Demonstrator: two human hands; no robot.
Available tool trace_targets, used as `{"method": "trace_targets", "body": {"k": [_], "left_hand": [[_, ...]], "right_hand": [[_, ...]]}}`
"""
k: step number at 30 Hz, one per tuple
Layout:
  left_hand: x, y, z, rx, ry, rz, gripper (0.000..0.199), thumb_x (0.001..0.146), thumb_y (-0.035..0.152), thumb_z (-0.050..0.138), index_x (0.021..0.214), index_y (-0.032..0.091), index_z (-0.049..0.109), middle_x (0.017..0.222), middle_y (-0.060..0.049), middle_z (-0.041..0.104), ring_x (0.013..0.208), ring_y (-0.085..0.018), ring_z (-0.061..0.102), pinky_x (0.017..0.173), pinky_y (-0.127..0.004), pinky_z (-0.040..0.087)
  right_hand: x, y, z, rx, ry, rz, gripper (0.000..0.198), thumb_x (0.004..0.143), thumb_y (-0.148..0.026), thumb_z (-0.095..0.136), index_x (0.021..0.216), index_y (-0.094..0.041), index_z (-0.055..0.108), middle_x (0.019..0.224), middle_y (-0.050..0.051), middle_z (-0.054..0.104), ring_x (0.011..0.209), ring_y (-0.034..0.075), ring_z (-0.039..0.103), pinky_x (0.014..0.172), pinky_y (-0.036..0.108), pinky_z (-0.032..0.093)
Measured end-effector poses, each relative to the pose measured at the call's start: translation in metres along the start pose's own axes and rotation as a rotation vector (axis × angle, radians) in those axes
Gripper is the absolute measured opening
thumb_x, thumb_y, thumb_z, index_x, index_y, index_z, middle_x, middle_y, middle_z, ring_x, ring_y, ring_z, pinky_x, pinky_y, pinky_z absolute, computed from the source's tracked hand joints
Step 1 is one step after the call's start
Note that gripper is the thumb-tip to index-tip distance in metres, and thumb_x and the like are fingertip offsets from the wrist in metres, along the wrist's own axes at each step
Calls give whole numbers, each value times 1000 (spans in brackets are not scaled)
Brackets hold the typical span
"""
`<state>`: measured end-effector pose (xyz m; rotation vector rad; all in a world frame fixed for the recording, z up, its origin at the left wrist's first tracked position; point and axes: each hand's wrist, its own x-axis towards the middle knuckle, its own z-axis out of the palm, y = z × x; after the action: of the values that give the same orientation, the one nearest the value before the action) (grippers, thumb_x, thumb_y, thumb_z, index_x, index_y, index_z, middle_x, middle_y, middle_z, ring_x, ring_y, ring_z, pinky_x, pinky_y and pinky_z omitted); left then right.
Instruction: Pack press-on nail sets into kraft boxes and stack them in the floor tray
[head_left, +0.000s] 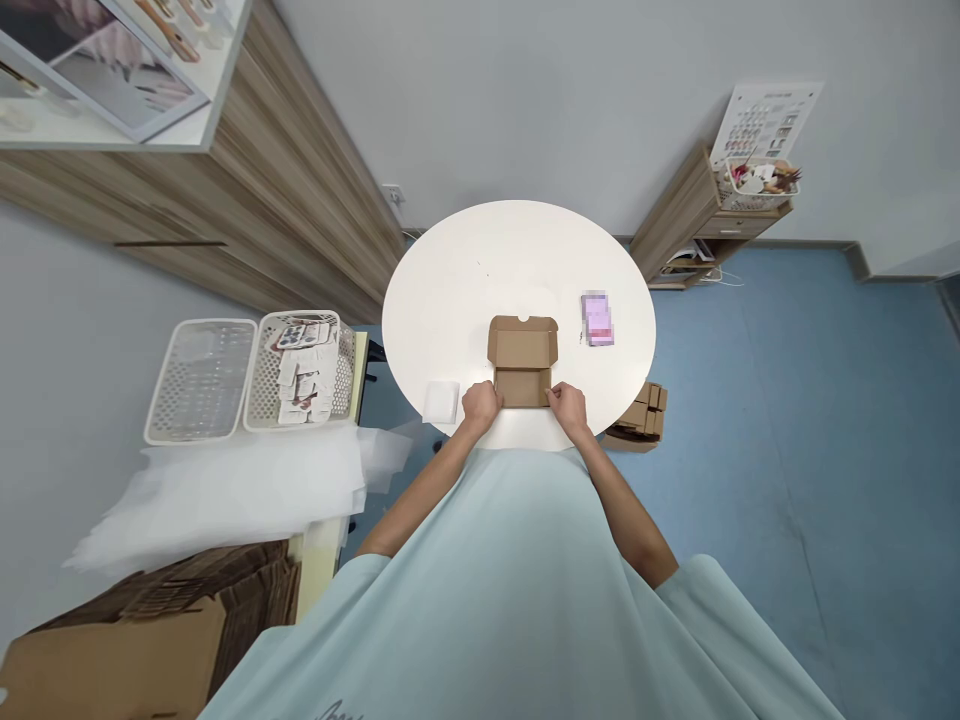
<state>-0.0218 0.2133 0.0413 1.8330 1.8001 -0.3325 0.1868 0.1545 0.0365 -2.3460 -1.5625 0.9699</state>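
A small brown cardboard box stands with its lid raised at the front of the round white table. Its inside looks bare. My left hand is closed at the box's near left corner, and my right hand pinches the near right corner. Left of my left hand lies a white square packet, perhaps folded wrap. A blurred pink and purple item rests on the table to the right of the box.
At the left are two white plastic baskets, one with packets, plus white foam sheets and stacked flat cardboard. A carton of folded boxes stands on the floor right of the table. A wooden cabinet is beyond.
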Motion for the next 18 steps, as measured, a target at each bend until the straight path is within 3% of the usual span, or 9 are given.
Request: {"method": "trace_targets", "body": {"k": [3,10,14,18], "left_hand": [[-3,0,3,1,-1,-2,28,100,24,54,110,15,78,113,-20,79,111,-34,74,84,-38,55],[-8,1,8,-22,19,-13,26,101,24,53,108,15,76,109,-18,79,107,-33,74,81,-37,53],[-13,-4,10,-93,26,-16,26,104,35,56,107,18,75,109,-16,79,106,-32,74,83,-37,53],[-22,-35,11,-258,133,-44,37,107,54,55,108,22,73,111,-11,78,107,-30,73,89,-38,55]], "right_hand": [[5,-5,2,-133,-17,15,26,109,-26,51,104,-16,75,101,14,80,101,28,75,87,32,51],[7,-22,5,-296,-18,47,30,105,-12,45,119,-10,70,115,23,76,107,32,74,89,36,51],[3,-23,0,-294,-13,47,28,108,-17,45,121,-11,69,117,22,75,110,33,73,90,37,51],[-7,-19,-10,-256,22,59,32,112,-40,51,119,-13,68,118,21,75,111,33,73,89,37,51]]}}
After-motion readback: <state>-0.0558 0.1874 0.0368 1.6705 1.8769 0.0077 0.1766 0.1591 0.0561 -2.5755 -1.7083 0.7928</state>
